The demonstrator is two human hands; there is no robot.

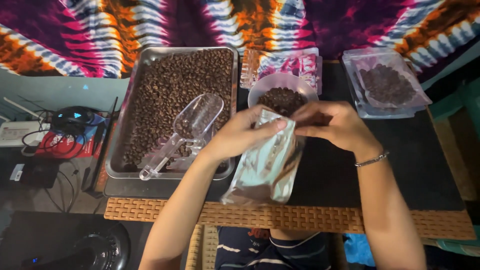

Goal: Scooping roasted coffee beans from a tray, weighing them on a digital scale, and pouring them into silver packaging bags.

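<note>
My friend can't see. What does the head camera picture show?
Two hands, left and right, hold the top of a shiny pouch over a dark table. Behind sits a bowl of coffee beans; at the left, a metal tray of beans holds a clear scoop.

There is only one view, worn on the person's head and looking steeply down. It sits close above the dark table (400,170), facing the tie-dye cloth (150,25) behind it.
</note>
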